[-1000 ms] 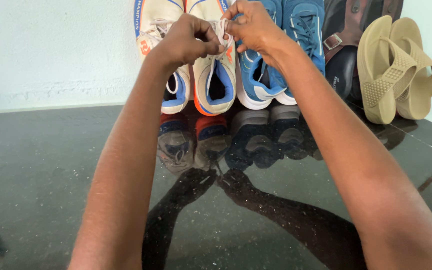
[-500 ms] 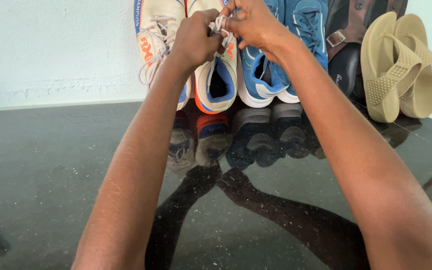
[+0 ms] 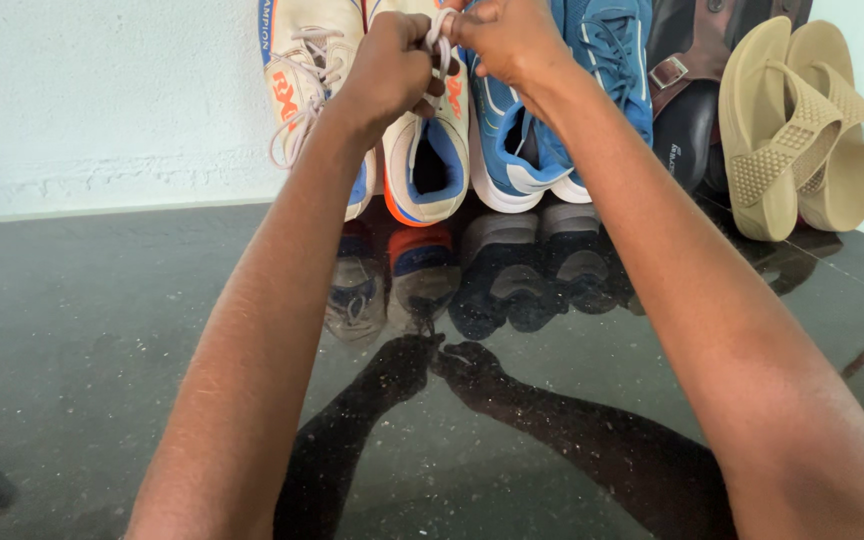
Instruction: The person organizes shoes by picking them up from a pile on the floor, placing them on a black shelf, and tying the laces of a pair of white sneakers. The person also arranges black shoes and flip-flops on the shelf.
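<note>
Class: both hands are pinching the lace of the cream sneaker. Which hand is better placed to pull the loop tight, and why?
Probably the right hand: its fingers sit directly over the white lace, pinching it above the cream sneaker. The left hand grips lower, beside it, better for steadying.

Over the last second we have raised both hands up the front of the cream sneaker (image 3: 430, 150) toward the top edge of the view. The left hand (image 3: 384, 68) has moved right and upward, uncovering the laces of the neighbouring cream sneaker (image 3: 304, 75), which it hid before. The right hand (image 3: 504, 35) now sits higher, partly cut off by the frame. The white lace (image 3: 439, 32), earlier slack between our fingers, is now drawn into a short upright loop.
</note>
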